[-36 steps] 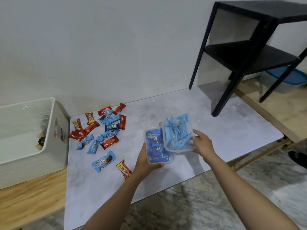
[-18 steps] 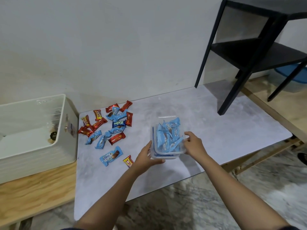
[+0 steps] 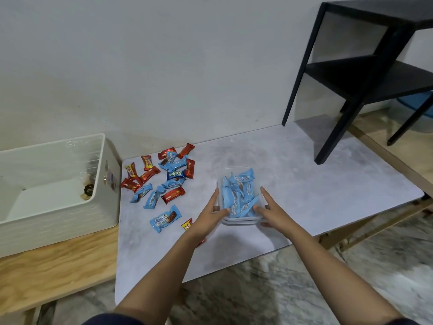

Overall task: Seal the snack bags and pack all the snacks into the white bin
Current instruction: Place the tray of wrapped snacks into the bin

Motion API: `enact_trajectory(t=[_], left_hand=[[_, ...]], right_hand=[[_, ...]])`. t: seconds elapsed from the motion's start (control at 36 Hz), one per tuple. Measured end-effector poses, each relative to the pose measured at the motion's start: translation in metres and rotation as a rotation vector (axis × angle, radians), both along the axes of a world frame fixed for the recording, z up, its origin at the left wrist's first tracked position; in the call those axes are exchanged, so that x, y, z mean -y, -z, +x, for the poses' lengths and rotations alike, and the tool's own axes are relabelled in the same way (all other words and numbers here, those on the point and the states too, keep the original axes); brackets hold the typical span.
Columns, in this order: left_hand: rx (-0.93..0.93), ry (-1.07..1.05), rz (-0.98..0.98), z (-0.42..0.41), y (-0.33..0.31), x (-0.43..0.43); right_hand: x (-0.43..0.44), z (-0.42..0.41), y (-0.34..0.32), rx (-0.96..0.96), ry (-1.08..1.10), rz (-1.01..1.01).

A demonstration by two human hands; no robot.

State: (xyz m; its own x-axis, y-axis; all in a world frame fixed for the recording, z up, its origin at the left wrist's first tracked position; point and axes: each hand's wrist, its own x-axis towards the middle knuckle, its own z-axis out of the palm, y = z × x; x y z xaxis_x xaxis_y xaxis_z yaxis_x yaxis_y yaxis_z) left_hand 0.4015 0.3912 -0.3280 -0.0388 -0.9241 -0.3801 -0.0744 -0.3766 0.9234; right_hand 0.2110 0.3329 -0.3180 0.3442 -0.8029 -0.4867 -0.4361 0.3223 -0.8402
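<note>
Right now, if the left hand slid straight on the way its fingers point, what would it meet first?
Likely nothing soon: the left hand grips the stacked clear containers at their left side, fingers aimed at the back wall, with only bare marble tabletop ahead. Depth is uncertain.

The bin (image 3: 58, 214) is white with fine ribbed lines; the table (image 3: 316, 188) is pale grey, mottled like marble; loose wrappers (image 3: 176, 175) are red, blue and yellow; the clear tubs (image 3: 241, 222) hold light-blue packets (image 3: 239, 195); the shelf (image 3: 365, 76) is black; behind it sits a blue thing (image 3: 414, 102), perhaps a lid.
</note>
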Motion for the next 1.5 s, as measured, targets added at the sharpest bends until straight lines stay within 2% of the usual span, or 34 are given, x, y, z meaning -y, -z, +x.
enact_trajectory(t=[0.11, 0.25, 0.44, 0.64, 0.89, 1.0, 1.22, 1.5], left_hand=[[-0.053, -0.028, 0.01, 0.001, 0.001, -0.002], [-0.058, -0.1, -0.002, 0.015, -0.01, -0.004], [-0.055, -0.268, -0.107, 0.066, -0.052, -0.003], [0.009, -0.385, -0.271, 0.148, -0.099, -0.026], [0.06, -0.516, -0.318, 0.311, -0.116, -0.072], [0.066, -0.507, -0.262, 0.381, -0.114, -0.1], [0.093, -0.394, -0.024, 0.518, -0.094, -0.148], [0.156, -0.321, 0.237, 0.58, -0.06, -0.159]], right_hand=[[-0.002, -0.001, -0.003, 0.086, -0.026, 0.018], [0.002, 0.009, -0.011, 0.103, -0.023, 0.012], [0.024, 0.064, -0.051, 0.131, -0.108, -0.13], [0.027, 0.16, -0.102, 0.181, -0.276, -0.267], [0.001, 0.332, -0.125, 0.226, -0.39, -0.318], [-0.017, 0.402, -0.119, 0.223, -0.436, -0.292], [-0.063, 0.529, -0.088, 0.171, -0.522, -0.197], [-0.092, 0.596, -0.039, -0.005, -0.53, -0.019]])
